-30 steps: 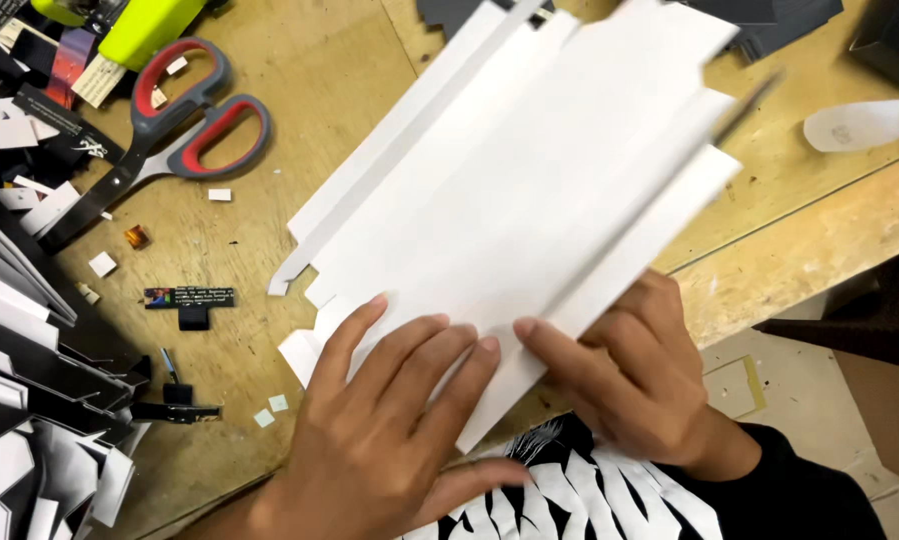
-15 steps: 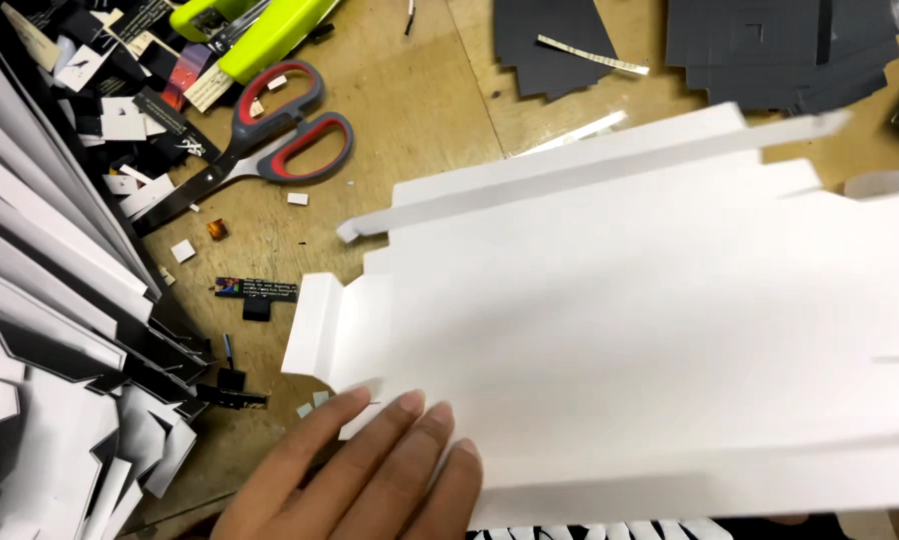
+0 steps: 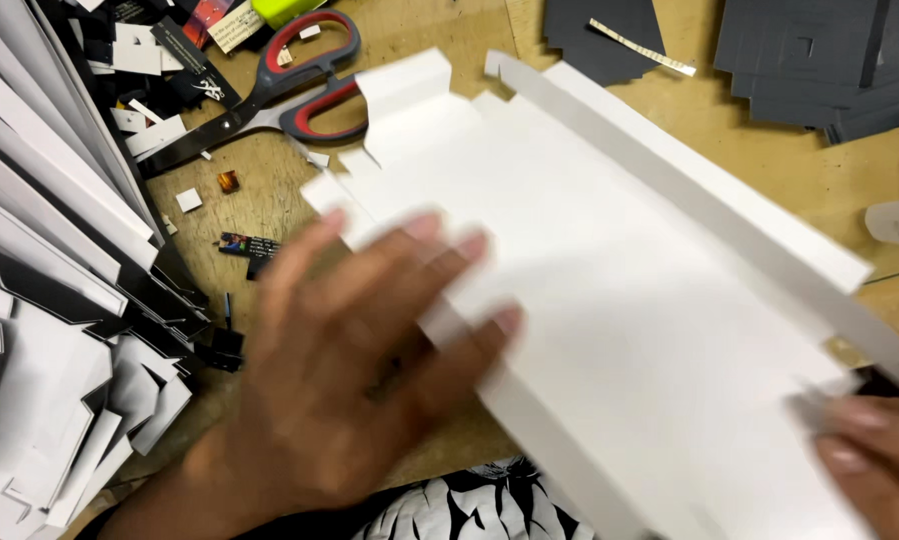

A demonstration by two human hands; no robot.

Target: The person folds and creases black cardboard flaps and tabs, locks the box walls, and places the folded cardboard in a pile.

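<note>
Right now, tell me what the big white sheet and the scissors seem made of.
White sheet: likely thin matte card, judging by its crisp folded flaps and cut notches. Scissors: dark, probably metal blades with glossy red-and-grey handles that look plastic.

- One camera only, on my head, looking steeply down at the wooden worktable [image 3: 429,40] in front of me.
- It sits close: my left hand [image 3: 369,370] fills the lower middle, blurred.
- My right hand [image 3: 874,455] is cut by the lower right corner.
- No second view overlaps this one.
</note>
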